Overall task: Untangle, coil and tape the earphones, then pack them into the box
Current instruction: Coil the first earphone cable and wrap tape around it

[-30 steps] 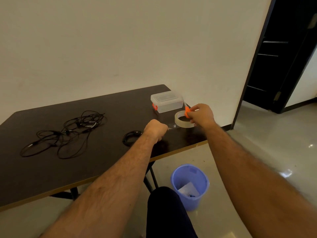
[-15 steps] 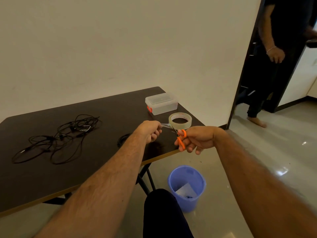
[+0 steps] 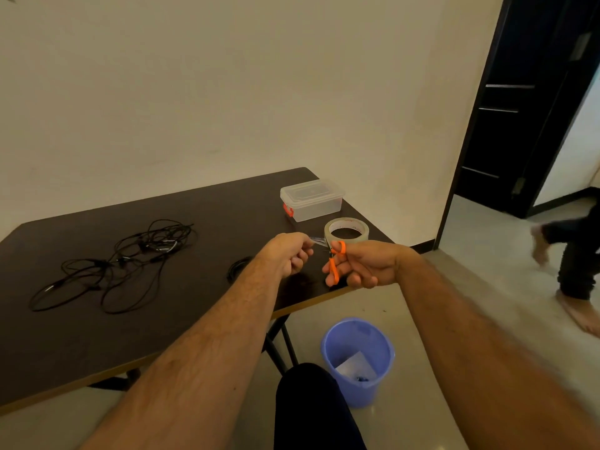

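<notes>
Head view shows me mid-way through cutting tape. My left hand [image 3: 289,254] pinches the free end of a clear tape strip [image 3: 316,241], drawn out from the tape roll [image 3: 346,231] that sits on the counter [image 3: 181,206] near its right end. My right hand [image 3: 360,264] grips the orange scissors [image 3: 334,259], fingers through the loops, blades pointing up toward the strip; I cannot tell whether the blades are open. The two hands are close together but not touching.

One coiled earphone [image 3: 238,269] lies on the counter just left of my left wrist, partly hidden by it. A tangle of earphones [image 3: 120,264] sprawls well apart to the left, untouched. The box [image 3: 311,199] stands behind the roll, lid on.

I judge the taping step is in hand for the first coil. Next I need the blades across the taut strip, snip it, then wrap the piece round the coil.
</notes>
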A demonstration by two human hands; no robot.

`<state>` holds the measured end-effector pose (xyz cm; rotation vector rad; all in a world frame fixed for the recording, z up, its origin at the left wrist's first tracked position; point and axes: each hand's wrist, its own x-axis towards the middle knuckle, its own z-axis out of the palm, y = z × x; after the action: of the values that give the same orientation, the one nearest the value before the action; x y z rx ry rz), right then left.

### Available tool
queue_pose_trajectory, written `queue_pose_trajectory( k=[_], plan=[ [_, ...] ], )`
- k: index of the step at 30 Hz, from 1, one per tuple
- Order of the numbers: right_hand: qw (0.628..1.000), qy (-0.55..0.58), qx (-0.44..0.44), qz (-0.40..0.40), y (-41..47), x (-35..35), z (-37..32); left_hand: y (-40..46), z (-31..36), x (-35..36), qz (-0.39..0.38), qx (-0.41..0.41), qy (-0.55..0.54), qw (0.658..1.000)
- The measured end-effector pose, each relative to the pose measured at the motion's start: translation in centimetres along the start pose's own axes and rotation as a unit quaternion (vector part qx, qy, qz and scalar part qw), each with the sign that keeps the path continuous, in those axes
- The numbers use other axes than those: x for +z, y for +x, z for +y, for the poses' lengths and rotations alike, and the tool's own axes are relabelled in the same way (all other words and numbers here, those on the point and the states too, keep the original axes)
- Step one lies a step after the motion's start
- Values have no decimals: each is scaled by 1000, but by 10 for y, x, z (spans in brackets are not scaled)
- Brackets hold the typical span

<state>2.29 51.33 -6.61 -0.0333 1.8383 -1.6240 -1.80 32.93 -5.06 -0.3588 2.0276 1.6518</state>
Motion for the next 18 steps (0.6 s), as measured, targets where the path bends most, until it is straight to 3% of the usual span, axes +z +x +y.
queue_pose_trajectory(
  k=[9,18],
  plan=[
    [1000,-7,1,30,13,3,-4,1,-1,-1,0,-5,-12,1000],
    [997,-23,-5,77,11,6,-8,-5,-4,1,57,47,95,993]
  ],
)
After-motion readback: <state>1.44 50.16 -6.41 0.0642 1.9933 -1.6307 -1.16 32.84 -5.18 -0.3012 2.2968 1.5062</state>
